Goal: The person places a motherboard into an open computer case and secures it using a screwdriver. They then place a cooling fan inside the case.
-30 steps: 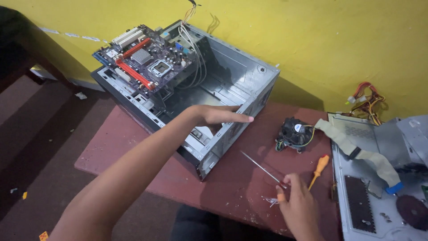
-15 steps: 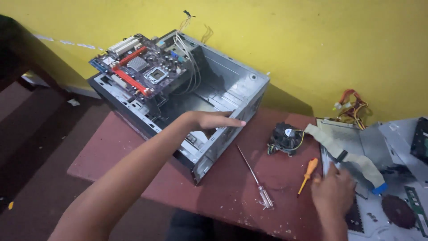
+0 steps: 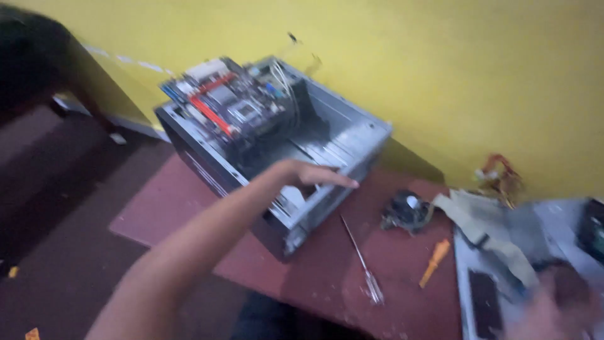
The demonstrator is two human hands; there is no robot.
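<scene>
An open grey computer case [image 3: 352, 148] lies on its side on the dark red table [image 3: 182, 208], with a motherboard [image 3: 226, 101] resting on top at its far end. My left hand [image 3: 311, 175] lies flat on the case's near rim, fingers stretched out. My right hand [image 3: 553, 311] is a blur at the lower right, over a grey panel [image 3: 469, 258]; whether it holds anything cannot be made out. A long screwdriver with a clear handle [image 3: 362, 264] and a small orange screwdriver [image 3: 435, 261] lie loose on the table between the hands.
A black cooler fan [image 3: 406, 211] sits near the case's right corner. Grey ribbon cable [image 3: 487, 230] and a bundle of red and yellow wires [image 3: 500, 173] lie at the right by the yellow wall [image 3: 440, 69]. Dark floor lies at the left.
My right hand let go of the clear-handled screwdriver and moved right, over the grey panel. The view swung. My left hand stayed on the case.
</scene>
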